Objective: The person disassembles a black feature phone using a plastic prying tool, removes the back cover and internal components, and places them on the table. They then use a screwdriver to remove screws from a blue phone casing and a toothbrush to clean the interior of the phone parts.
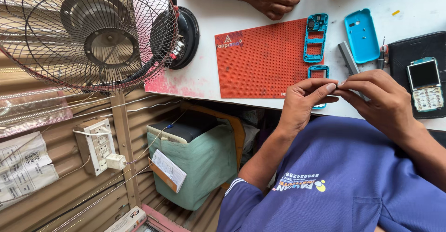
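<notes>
Both hands, left hand [304, 102] and right hand [383, 102], pinched a tiny dark part [336, 86] between fingertips; turquoise plastic phone frame [316, 36] at twelve o'clock on white worktop [209, 23].

We hold our left hand [304, 99] and right hand [381, 99] together, fingers [329, 88] pinched tip to tip, wrists bent, forearms angled inward.

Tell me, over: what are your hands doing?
Left hand and right hand pinch one tiny part together. Blue phone frame beyond. Nothing blocking.
</notes>
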